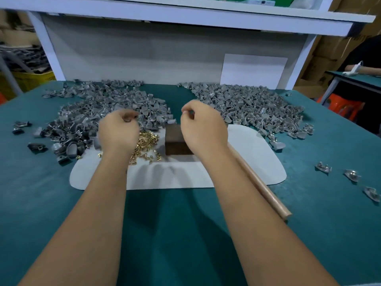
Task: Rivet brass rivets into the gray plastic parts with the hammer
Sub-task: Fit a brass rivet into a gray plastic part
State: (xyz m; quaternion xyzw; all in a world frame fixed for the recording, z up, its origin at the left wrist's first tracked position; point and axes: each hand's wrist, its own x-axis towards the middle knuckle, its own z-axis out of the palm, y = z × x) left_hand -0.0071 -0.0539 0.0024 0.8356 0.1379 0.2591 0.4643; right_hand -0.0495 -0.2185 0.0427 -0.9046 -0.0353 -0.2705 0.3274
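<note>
Both grips curled, hammer handle (260,182) lying diagonal

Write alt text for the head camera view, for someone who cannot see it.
Two bare hands, left hand and right hand, hover with curled fingers over a green table between two piles of gray plastic parts. Brass rivets, a dark block and a wooden hammer handle lie on a white mat.

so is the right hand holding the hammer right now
No, the hammer's wooden handle lies on the table beside the right forearm, while the right hand hovers above the dark block.
</note>
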